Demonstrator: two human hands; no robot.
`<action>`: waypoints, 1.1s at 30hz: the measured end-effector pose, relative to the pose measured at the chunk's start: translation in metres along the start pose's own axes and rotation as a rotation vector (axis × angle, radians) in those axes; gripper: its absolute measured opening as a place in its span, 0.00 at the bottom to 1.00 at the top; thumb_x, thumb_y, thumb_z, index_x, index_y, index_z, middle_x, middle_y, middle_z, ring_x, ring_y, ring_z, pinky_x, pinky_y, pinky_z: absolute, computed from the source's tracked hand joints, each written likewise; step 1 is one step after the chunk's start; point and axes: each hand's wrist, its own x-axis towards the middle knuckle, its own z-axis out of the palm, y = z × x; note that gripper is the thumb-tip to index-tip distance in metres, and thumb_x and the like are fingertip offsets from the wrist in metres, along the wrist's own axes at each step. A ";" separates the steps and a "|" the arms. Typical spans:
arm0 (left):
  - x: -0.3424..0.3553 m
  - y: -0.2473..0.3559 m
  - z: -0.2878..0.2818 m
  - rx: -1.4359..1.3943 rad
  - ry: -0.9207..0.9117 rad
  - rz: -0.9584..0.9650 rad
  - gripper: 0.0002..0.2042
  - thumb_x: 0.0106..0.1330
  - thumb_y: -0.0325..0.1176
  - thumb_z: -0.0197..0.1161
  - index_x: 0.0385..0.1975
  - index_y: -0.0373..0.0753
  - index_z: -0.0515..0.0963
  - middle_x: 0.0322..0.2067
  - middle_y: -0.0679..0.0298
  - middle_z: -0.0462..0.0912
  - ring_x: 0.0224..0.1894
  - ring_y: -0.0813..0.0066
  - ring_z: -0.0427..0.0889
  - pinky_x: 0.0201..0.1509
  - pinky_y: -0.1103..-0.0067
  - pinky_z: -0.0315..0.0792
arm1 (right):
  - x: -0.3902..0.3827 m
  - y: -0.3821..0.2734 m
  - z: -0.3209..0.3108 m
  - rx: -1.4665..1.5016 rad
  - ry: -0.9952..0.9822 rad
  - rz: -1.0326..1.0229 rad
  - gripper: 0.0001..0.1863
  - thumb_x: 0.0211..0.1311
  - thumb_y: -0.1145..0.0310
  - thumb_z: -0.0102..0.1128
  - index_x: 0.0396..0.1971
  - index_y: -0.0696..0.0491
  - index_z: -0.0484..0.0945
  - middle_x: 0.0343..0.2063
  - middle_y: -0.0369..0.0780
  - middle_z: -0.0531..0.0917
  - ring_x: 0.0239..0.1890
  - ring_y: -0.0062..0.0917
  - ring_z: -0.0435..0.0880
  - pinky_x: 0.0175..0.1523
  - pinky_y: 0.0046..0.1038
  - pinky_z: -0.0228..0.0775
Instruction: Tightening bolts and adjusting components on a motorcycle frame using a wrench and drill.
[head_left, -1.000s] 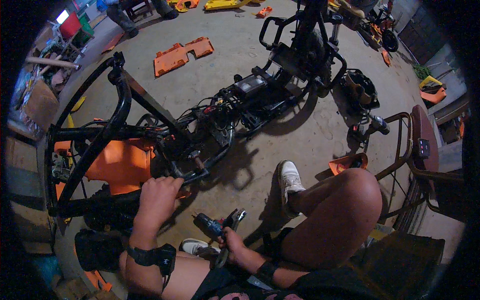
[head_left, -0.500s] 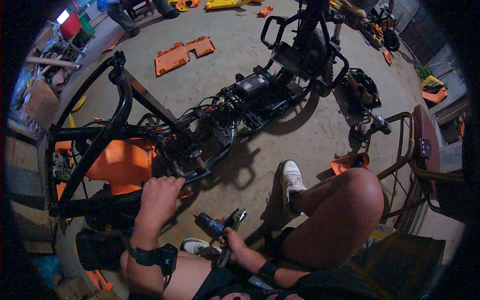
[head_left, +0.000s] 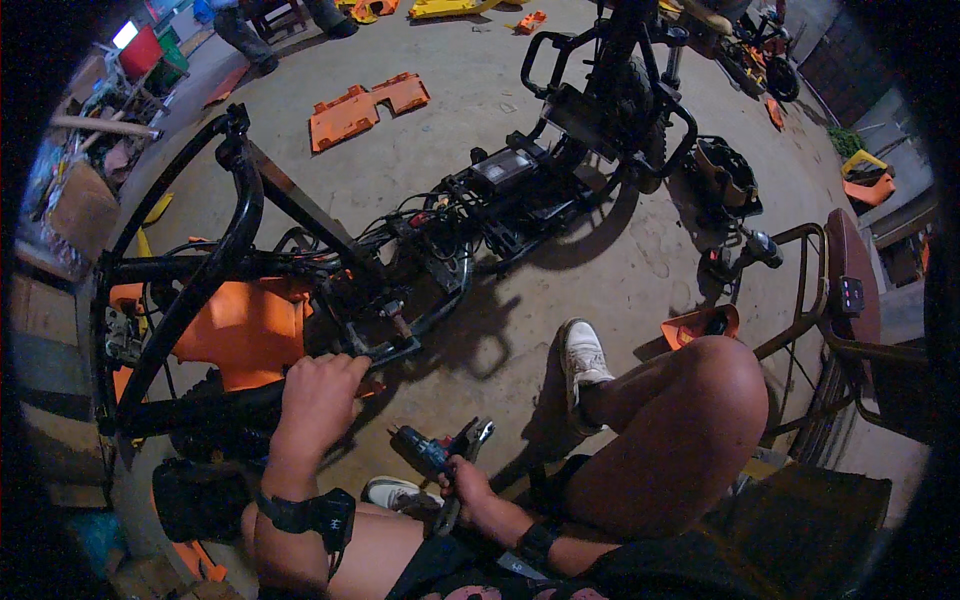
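Observation:
A bare black vehicle frame (head_left: 225,195) with exposed cables stretches from the left side to the far right. My left hand (head_left: 322,390) is closed at the frame's near edge, beside a bent metal bar end (head_left: 398,350); what its curled fingers hold is hidden. Just left of it, an orange plastic panel (head_left: 240,335) sits within the frame. Low in the middle, my right hand (head_left: 468,482) grips a cordless drill (head_left: 422,450) whose bit points up and left. A metal hand tool with a jaw-like end (head_left: 482,432) lies along the drill, apparently in the same grip.
An orange panel (head_left: 368,108) lies on the floor beyond the frame. A chair-like metal frame (head_left: 820,300) with a dark red pad stands at the right. Cluttered goods (head_left: 90,200) line the left wall. A person's legs (head_left: 245,35) show at the far left.
The right hand and the drill have shifted very slightly. The left hand keeps its place at the frame.

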 end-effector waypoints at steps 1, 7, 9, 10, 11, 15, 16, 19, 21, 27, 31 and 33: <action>0.001 0.001 0.000 -0.007 0.005 0.004 0.16 0.48 0.24 0.57 0.40 0.42 0.76 0.32 0.56 0.80 0.35 0.56 0.79 0.39 0.65 0.73 | 0.000 -0.001 -0.002 0.012 0.000 -0.002 0.09 0.56 0.66 0.49 0.31 0.55 0.64 0.17 0.37 0.69 0.17 0.20 0.67 0.20 0.22 0.60; -0.004 -0.004 0.002 0.080 0.097 0.029 0.11 0.46 0.27 0.62 0.32 0.41 0.76 0.27 0.60 0.80 0.33 0.62 0.80 0.36 0.69 0.73 | 0.016 0.012 -0.005 -0.068 -0.014 -0.055 0.18 0.59 0.53 0.52 0.23 0.54 0.73 0.12 0.35 0.73 0.13 0.22 0.69 0.20 0.26 0.61; -0.001 -0.002 0.005 0.050 0.077 0.025 0.12 0.47 0.27 0.61 0.34 0.41 0.76 0.29 0.59 0.80 0.34 0.60 0.80 0.37 0.67 0.73 | 0.027 0.012 -0.012 -0.137 0.029 -0.044 0.19 0.59 0.53 0.52 0.23 0.55 0.74 0.13 0.35 0.73 0.14 0.23 0.70 0.21 0.27 0.61; 0.002 -0.002 0.003 0.020 0.063 0.017 0.13 0.48 0.26 0.59 0.36 0.41 0.76 0.30 0.57 0.80 0.34 0.57 0.79 0.37 0.66 0.73 | 0.032 0.014 -0.016 -0.170 0.050 -0.038 0.19 0.59 0.53 0.52 0.22 0.55 0.74 0.13 0.36 0.73 0.15 0.23 0.71 0.22 0.28 0.61; 0.003 0.000 0.005 -0.019 0.036 0.014 0.14 0.48 0.25 0.57 0.37 0.41 0.77 0.31 0.56 0.80 0.34 0.55 0.79 0.38 0.64 0.73 | 0.034 0.018 -0.018 -0.134 0.066 -0.033 0.19 0.59 0.53 0.52 0.22 0.55 0.75 0.13 0.36 0.74 0.15 0.24 0.71 0.22 0.29 0.62; 0.002 0.002 0.000 -0.024 0.056 0.038 0.14 0.48 0.25 0.58 0.37 0.41 0.77 0.31 0.56 0.79 0.34 0.55 0.79 0.38 0.64 0.72 | 0.040 0.022 -0.016 -0.153 0.106 -0.076 0.19 0.57 0.54 0.55 0.24 0.57 0.76 0.16 0.38 0.76 0.17 0.26 0.73 0.24 0.31 0.63; 0.002 0.001 0.002 -0.035 0.088 0.047 0.14 0.48 0.24 0.58 0.37 0.41 0.77 0.31 0.56 0.79 0.34 0.54 0.79 0.38 0.64 0.72 | 0.042 0.022 -0.017 -0.192 0.112 -0.095 0.19 0.57 0.54 0.55 0.26 0.58 0.76 0.17 0.38 0.76 0.17 0.27 0.73 0.24 0.31 0.64; -0.007 -0.007 -0.002 -0.025 0.090 0.026 0.14 0.47 0.24 0.59 0.37 0.41 0.77 0.30 0.55 0.79 0.34 0.53 0.79 0.37 0.63 0.72 | 0.015 0.017 0.006 -0.295 0.148 -0.069 0.19 0.57 0.54 0.55 0.27 0.58 0.76 0.18 0.37 0.76 0.18 0.25 0.73 0.24 0.29 0.63; -0.003 -0.004 0.007 -0.034 0.054 0.019 0.14 0.47 0.23 0.59 0.36 0.40 0.76 0.30 0.56 0.79 0.35 0.55 0.78 0.38 0.64 0.72 | -0.007 0.001 0.015 -0.299 0.184 -0.056 0.16 0.59 0.54 0.51 0.24 0.53 0.74 0.16 0.34 0.73 0.17 0.20 0.69 0.22 0.25 0.59; 0.010 0.011 0.005 -0.057 0.083 0.053 0.14 0.46 0.22 0.59 0.35 0.40 0.76 0.31 0.57 0.79 0.36 0.56 0.78 0.38 0.65 0.71 | 0.066 0.024 -0.025 -0.295 0.226 -0.182 0.15 0.60 0.58 0.51 0.24 0.56 0.73 0.16 0.35 0.73 0.17 0.21 0.69 0.23 0.25 0.61; 0.001 -0.002 0.008 -0.065 0.108 0.035 0.14 0.46 0.24 0.61 0.36 0.40 0.77 0.31 0.54 0.79 0.35 0.52 0.78 0.37 0.64 0.71 | 0.024 0.009 0.007 -0.147 0.070 -0.053 0.14 0.63 0.61 0.48 0.25 0.56 0.73 0.17 0.36 0.74 0.15 0.23 0.69 0.22 0.27 0.63; -0.003 -0.003 0.006 -0.047 0.092 0.009 0.15 0.45 0.24 0.61 0.36 0.40 0.77 0.30 0.55 0.79 0.35 0.53 0.78 0.37 0.64 0.71 | 0.038 0.016 0.004 -0.224 0.006 -0.115 0.11 0.62 0.67 0.45 0.29 0.57 0.74 0.18 0.38 0.77 0.16 0.22 0.73 0.21 0.25 0.64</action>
